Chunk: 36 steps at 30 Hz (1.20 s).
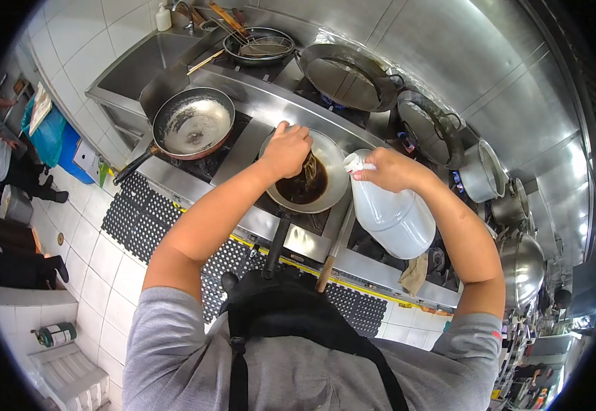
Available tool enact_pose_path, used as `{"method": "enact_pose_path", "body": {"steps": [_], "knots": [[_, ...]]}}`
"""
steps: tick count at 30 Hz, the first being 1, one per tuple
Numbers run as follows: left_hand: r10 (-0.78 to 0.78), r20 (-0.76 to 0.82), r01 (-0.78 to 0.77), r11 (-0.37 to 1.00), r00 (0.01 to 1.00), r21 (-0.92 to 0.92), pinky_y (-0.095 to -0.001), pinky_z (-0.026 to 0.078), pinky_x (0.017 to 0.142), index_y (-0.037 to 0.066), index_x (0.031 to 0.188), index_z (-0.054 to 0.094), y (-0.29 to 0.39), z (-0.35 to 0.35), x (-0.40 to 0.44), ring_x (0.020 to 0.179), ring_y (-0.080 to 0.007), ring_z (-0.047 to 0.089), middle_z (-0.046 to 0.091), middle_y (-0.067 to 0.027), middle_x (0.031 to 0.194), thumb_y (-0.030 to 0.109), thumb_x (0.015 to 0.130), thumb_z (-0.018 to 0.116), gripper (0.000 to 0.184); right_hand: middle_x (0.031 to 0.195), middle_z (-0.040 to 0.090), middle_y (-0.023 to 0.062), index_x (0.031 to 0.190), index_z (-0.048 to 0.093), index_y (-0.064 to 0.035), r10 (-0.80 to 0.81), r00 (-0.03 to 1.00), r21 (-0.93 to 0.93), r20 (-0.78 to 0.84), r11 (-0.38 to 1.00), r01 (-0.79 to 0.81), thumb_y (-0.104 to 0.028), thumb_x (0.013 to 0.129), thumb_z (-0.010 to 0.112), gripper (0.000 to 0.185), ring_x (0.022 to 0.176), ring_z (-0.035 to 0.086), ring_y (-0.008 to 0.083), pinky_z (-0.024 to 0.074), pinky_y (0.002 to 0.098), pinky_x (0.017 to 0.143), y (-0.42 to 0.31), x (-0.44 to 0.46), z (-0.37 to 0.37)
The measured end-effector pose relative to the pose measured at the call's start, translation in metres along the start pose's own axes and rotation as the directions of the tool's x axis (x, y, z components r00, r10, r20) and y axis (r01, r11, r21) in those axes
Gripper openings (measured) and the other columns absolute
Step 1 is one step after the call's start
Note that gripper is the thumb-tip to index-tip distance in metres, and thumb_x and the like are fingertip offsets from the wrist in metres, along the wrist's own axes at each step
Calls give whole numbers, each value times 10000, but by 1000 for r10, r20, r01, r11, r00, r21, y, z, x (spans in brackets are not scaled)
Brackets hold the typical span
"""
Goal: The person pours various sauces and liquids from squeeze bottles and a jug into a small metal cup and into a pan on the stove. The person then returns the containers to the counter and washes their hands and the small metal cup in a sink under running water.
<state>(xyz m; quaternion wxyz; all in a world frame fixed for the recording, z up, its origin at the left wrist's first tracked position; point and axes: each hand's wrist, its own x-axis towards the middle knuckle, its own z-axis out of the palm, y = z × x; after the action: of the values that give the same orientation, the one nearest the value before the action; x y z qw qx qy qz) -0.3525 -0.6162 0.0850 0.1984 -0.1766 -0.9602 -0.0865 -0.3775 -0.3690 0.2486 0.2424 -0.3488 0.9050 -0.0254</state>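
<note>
My left hand (288, 151) is closed over the far left part of a light metal pan (334, 175). Its fingers grip a utensil (309, 169), seen only in part, whose lower end sits in dark brown liquid (302, 190) in the pan. To the right of that pan, my right hand (387, 170) is wrapped round the neck of a large white plastic jug (395, 220). The jug leans, its mouth towards the pan. The pan's black handle (277, 245) points towards my body, with nothing holding it.
A frying pan (195, 125) with pale residue sits at the left. Woks (349, 79), a sieve (265, 46) and pots (481, 171) line the back and right. A wooden handle (325, 272) and a cloth (415, 274) lie at the stove's front edge. People stand far left.
</note>
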Motion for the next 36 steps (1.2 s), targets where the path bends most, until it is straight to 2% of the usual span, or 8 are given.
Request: {"method": "enact_pose_path", "body": {"steps": [3,12,14,18,19,22,29,36], "knots": [[107,-61,-96,982,992,160,-477,372,1136,51,1077,701,2,-19,14,1151,-245,595,621,-68,1085,86,752,724,327,989,706,323,1087,723,80,4,1000,14,-1,1000,-4,-418,981,678,511,914,718,425,553,466,837,3,-5,-1],[376,-126,-282,843,918,459,-455,380,1154,56,1060,701,17,-74,35,1150,-219,584,611,-49,1062,132,835,650,243,832,677,302,978,724,78,-90,992,-15,-84,996,89,-406,972,702,484,772,680,398,526,464,751,5,-5,2],[359,-135,-263,848,923,459,-465,376,1150,62,1067,698,15,-73,32,1163,-222,584,614,-53,1072,131,810,687,266,988,714,301,1069,733,72,-29,999,-25,-26,999,28,-435,985,674,518,994,689,454,524,487,905,0,-6,-1],[-120,-67,110,985,991,-136,-463,357,1095,74,1157,691,6,-33,12,1206,-259,582,635,-75,1153,191,669,845,525,947,714,293,1082,726,71,-65,996,-41,-63,997,62,-451,994,662,534,902,719,412,556,470,833,10,3,10],[-275,41,268,877,961,-400,-456,349,1076,81,1193,688,7,-24,6,1219,-272,580,641,-82,1179,217,627,885,614,983,708,290,1081,724,72,-20,1000,-8,-9,1000,20,-462,995,660,544,838,724,386,568,457,779,8,6,10],[-350,77,330,758,934,-562,-435,341,1064,88,1245,684,18,-8,-12,1199,-275,597,649,-90,1193,267,633,904,674,1064,692,285,1118,703,71,35,996,18,76,999,-37,-486,985,668,574,726,722,343,578,434,675,9,18,9],[-312,108,302,683,944,-665,-417,334,1063,91,1230,685,34,-2,-26,1183,-274,608,646,-93,1172,296,625,909,677,1148,686,255,1349,561,53,125,981,-121,147,987,-108,-536,939,711,734,678,711,307,559,408,570,2,35,16],[-251,49,224,735,967,-640,-448,316,1086,96,1206,685,42,-8,-31,1213,-309,581,624,-110,1197,263,627,867,630,938,722,215,1145,676,52,163,953,-165,254,979,-123,-488,951,714,575,618,691,292,540,397,519,-24,37,6]]}}
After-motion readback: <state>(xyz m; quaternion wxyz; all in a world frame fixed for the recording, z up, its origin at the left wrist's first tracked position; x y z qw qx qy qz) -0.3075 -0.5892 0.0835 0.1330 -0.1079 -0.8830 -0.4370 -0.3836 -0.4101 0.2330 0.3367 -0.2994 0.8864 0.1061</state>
